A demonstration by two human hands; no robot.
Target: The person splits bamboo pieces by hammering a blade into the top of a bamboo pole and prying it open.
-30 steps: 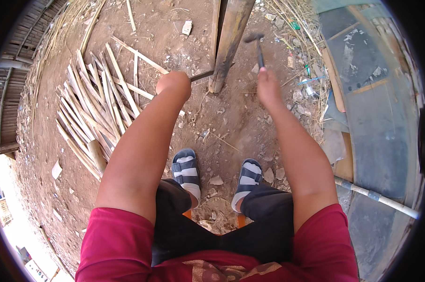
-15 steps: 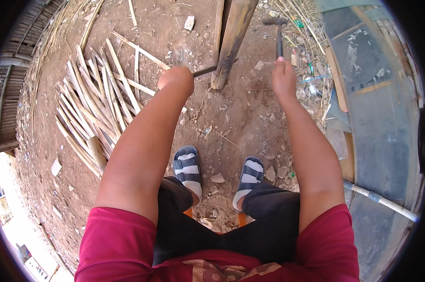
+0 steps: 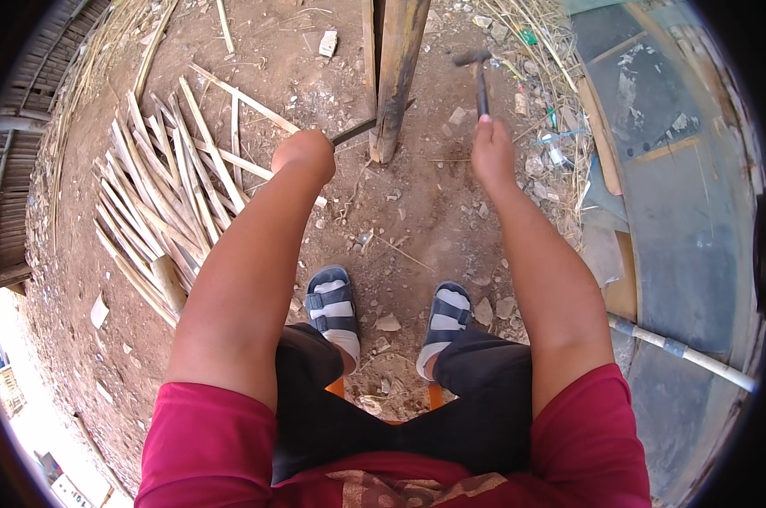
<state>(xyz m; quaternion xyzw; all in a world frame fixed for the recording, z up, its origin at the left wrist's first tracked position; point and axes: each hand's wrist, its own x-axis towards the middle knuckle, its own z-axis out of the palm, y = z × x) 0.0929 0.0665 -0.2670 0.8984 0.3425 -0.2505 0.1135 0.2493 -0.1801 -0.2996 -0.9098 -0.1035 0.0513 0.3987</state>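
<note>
My left hand (image 3: 303, 156) is closed around the handle end of a long knife (image 3: 354, 133), whose dark blade lies across the lower part of an upright wooden pole (image 3: 397, 80). The blade's tip shows past the pole's right side. A long dark gap runs up the pole, between its thick piece and a thinner strip on the left. To the right of the pole, my right hand (image 3: 493, 151) grips a hammer (image 3: 482, 89) by its dark handle. The hammer's head points away from me, apart from both pole and blade. The pole's top is out of view.
A heap of split wooden strips (image 3: 159, 182) lies on the dirt at left, with a short round piece (image 3: 169, 284) at its near end. Grey sheets (image 3: 688, 245) and a pale pipe (image 3: 696, 354) line the right side. My sandalled feet (image 3: 330, 305) are below.
The pole has swung from a rightward lean to nearly upright. My right hand and the hammer have come nearer and a little left. Both grips are unchanged.
</note>
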